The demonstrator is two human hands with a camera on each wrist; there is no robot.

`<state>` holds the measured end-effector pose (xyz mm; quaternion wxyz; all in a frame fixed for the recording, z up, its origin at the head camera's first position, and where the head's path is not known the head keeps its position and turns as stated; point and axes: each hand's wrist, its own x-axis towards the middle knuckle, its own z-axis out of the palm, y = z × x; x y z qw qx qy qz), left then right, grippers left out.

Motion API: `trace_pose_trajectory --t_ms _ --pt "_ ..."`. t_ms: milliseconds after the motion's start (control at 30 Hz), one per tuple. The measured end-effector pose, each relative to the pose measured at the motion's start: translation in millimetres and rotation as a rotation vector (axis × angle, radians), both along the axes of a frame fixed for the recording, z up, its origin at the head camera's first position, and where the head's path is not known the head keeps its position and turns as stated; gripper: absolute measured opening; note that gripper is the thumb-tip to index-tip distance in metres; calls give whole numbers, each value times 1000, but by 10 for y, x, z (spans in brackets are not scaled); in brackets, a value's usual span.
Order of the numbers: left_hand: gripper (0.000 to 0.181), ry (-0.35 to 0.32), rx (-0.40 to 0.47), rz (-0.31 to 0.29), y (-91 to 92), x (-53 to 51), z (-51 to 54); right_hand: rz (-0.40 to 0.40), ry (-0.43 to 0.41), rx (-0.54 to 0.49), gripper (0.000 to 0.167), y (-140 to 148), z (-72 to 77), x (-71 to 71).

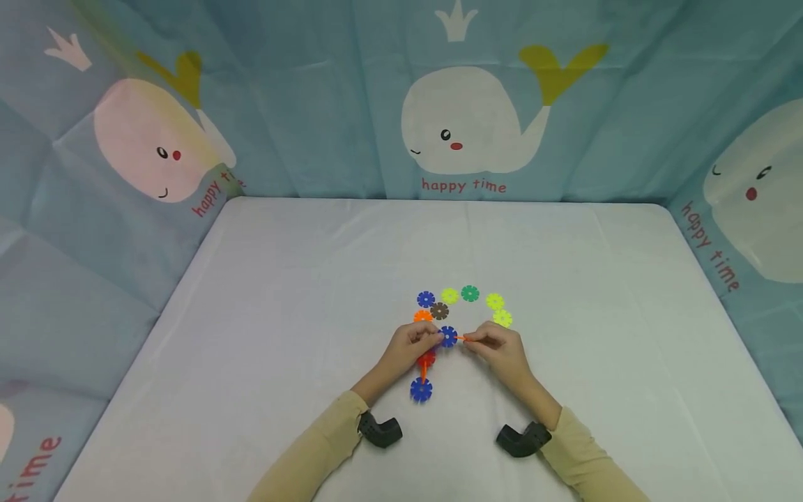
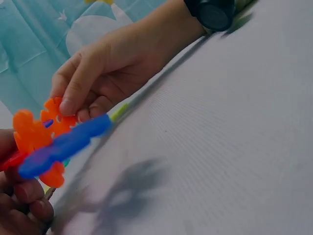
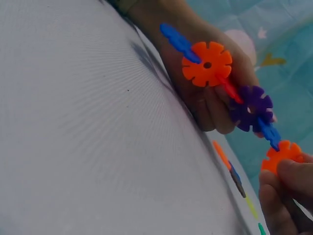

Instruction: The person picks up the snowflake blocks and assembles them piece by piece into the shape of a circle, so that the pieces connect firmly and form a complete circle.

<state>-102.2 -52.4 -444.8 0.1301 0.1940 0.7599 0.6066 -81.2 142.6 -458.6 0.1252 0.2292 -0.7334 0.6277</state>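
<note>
My left hand (image 1: 410, 346) grips a chain of interlocking notched plastic discs. Within it, the right wrist view shows a blue end disc (image 3: 180, 43), an orange disc (image 3: 213, 51), a red disc (image 3: 228, 89), a purple disc (image 3: 251, 108) by the left fingers and another blue disc (image 3: 269, 133). My right hand (image 1: 502, 351) pinches an orange disc (image 3: 279, 155) edge-on in the head view, meeting that blue disc. Whether it is fully slotted in, I cannot tell. From the left wrist, the near blue disc (image 2: 63, 146) is blurred and covers part of the chain.
Beyond the hands, loose discs lie in an arc on the white table (image 1: 282, 293): orange (image 1: 423, 316), brown (image 1: 439, 311), blue (image 1: 426, 299), green (image 1: 470, 293) and several yellow ones (image 1: 449, 296). A whale-print curtain (image 1: 351, 104) hangs behind the table.
</note>
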Motion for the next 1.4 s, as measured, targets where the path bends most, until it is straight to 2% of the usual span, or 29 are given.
trace_pose_trajectory --t_ms 167,267,433,533,667,800,933,1100,1167,1267,1400 --pt "15 0 -28 -13 -23 2 10 24 25 38 15 -6 -26 1" --pt "14 6 -18 -25 -25 7 8 32 28 38 16 -20 -22 4" --pt "16 72 -8 -82 9 10 -10 37 22 27 16 -24 3 -9" --pt "17 86 -5 -51 27 20 -11 13 -6 52 16 -12 -25 -27" --pt "15 72 2 -3 26 24 -15 -35 -55 179 24 21 -189 -76" --pt "13 61 8 -26 10 17 -23 -48 -42 325 37 27 -328 -123" --pt "14 36 50 -46 -31 -8 -43 -78 -10 446 45 -39 -348 -171" --pt "17 23 113 -73 -65 -38 -73 -139 29 746 51 -186 -323 -226" --pt "16 27 116 -72 -54 -37 -65 -152 40 829 52 -216 -295 -222" --pt "16 30 113 -57 -33 -29 -46 -167 56 848 48 -221 -257 -204" --pt "17 21 123 -29 -23 -16 -27 -188 74 773 40 -210 -235 -204"
